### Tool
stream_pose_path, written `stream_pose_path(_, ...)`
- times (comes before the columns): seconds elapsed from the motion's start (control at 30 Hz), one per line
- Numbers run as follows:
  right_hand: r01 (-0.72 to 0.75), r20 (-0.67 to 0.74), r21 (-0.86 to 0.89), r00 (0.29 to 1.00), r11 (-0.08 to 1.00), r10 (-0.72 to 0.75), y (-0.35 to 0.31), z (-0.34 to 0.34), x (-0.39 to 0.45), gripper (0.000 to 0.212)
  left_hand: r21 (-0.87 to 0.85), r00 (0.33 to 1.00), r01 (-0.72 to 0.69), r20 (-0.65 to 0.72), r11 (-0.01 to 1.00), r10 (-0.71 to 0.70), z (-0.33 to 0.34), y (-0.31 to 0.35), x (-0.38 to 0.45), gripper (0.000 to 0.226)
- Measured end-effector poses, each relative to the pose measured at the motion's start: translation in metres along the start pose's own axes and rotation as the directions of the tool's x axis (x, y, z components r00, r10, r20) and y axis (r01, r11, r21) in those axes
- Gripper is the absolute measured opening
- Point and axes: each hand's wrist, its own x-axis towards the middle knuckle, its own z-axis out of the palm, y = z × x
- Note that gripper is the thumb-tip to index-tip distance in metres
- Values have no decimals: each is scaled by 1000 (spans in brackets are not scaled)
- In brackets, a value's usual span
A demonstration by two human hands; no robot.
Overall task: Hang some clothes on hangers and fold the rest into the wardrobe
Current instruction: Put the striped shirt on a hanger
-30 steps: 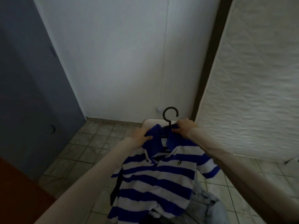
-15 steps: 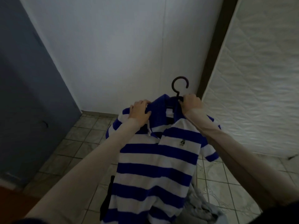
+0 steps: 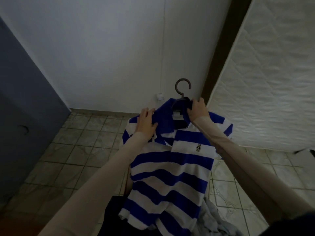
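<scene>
Since half a second ago the left hand [image 3: 145, 124] has loosened from its pinch on the collar and now lies flat, fingers straight, on the left shoulder of the striped polo shirt [image 3: 168, 169]. The right hand [image 3: 197, 110] keeps its grasp, fingers curled round the neck of the dark hanger [image 3: 182, 92] and the collar bunched beneath it.

The shirt hangs in mid-air in front of the person, held up by the hanger at chest height, its blue and white bands falling straight to a hem near the lower edge of the view. The hook of the hanger stands free above the right hand, open side to the right, with bare white wall [image 3: 119, 48] behind it.

A dark garment [image 3: 112, 217] lies under the hem at the lower left, and a crumpled pale blue cloth [image 3: 214, 220] lies at the lower right. To the right, a quilted white mattress [image 3: 272, 82] leans upright, its edge just beside the shirt's right sleeve. On the left a grey-blue wardrobe door [image 3: 25, 108] stands well apart from the shirt, with tiled floor [image 3: 76, 150] between them.
</scene>
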Motion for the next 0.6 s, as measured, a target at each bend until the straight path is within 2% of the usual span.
stream_pose_path(0.07, 12, 127, 27, 992, 1000, -16, 7, 16, 0, 42, -87, 996, 75, 54, 993, -70, 4, -2, 1, 52)
stream_pose_path(0.1, 3, 207, 39, 978, 999, -11, 12, 26, -2, 45, -76, 992, 88, 94, 993, -81, 6, -4, 1, 47)
stream_pose_path(0.17, -11, 330, -4, 944, 1000, 11, 22, 45, -12, 43, 97, 980, 72, 176, 993, -88, 11, -5, -4, 39)
stream_pose_path(0.2, 2, 342, -36, 940, 999, 10, 26, 53, -18, 40, 191, 984, 49, 160, 980, -81, 14, -5, -7, 39)
stream_pose_path(0.27, 49, 269, -40, 963, 998, -37, 32, 64, -28, 37, 291, 998, 8, 60, 957, -27, 20, -5, -12, 39)
stream_pose_path(0.33, 54, 186, 38, 981, 998, -60, 32, 69, -37, 37, 331, 1000, 15, 8, 944, -19, 27, -4, -18, 39)
stream_pose_path(0.47, 57, 66, 208, 995, 976, -72, 35, 79, -49, 42, 377, 998, 50, 24, 925, -64, 36, 6, -30, 42)
stream_pose_path(0.53, 29, 24, 281, 999, 959, -38, 35, 81, -60, 52, 347, 999, 36, 4, 937, -40, 40, 12, -39, 44)
stream_pose_path(0.6, 12, -21, 358, 1000, 934, -4, 34, 83, -70, 56, 251, 996, 3, -90, 968, 21, 45, 15, -50, 44)
